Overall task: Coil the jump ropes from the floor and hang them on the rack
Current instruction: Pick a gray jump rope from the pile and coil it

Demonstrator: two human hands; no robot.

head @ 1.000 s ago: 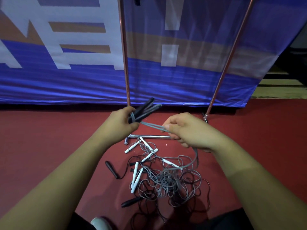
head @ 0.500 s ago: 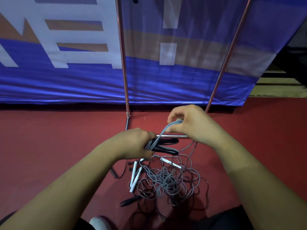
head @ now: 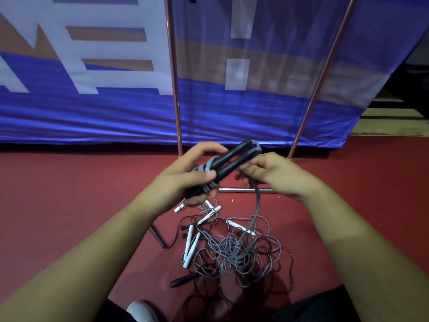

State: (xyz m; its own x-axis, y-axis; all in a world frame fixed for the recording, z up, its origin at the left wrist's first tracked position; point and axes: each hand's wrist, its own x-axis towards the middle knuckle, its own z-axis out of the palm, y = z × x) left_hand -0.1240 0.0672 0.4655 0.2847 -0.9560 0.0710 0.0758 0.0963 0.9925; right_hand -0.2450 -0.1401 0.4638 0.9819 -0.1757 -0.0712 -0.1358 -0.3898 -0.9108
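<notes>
My left hand grips two black jump-rope handles held side by side, with grey cord wound round them near my thumb. My right hand pinches the same grey cord just right of the handle tips; the cord hangs down from it into the tangled pile of ropes on the red floor. The pile holds grey and black cords, several white handles and a black handle. The rack's two copper uprights rise behind my hands, and its base bar lies on the floor.
A blue banner with white and brown shapes hangs behind the rack. Red floor spreads left and right. A rack foot angles toward me left of the pile. My white shoe tip shows at the bottom edge.
My left hand has lifted the black handles and tilted them up to the right. My right hand has come down and nearer to the handle tips, and grey cord now wraps the handles.
</notes>
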